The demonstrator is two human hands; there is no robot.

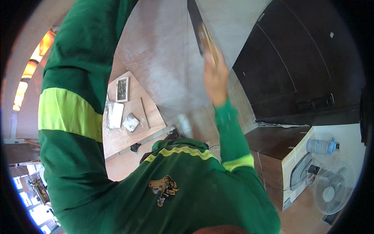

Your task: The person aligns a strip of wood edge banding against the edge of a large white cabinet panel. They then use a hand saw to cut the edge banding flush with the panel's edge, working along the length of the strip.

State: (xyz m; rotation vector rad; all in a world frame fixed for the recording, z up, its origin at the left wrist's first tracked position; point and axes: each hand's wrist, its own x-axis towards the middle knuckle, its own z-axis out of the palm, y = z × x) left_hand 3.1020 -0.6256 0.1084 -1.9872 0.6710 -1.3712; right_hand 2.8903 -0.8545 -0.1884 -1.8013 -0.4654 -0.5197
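Observation:
My right hand (216,80) is raised in front of me, fingers wrapped round the wooden grip of a long, dark, flat-bladed tool that looks like a plastering trowel (197,27). The blade is seen nearly edge-on and runs off the top of the view. Behind it stretches a pale surface (156,50) with whitish smears and a thin straight seam; whether the blade touches it I cannot tell. My left arm (78,78), in a green sleeve with a yellow band, reaches up past the top edge, so its hand is hidden.
At lower left, a wooden board (134,134) bears a small framed piece (122,89), a white sheet (115,116), a smeared grey square (131,122) and a thin strip (145,113). Dark cabinets (296,58) stand right, near a fan (335,185) and a water bottle (320,146).

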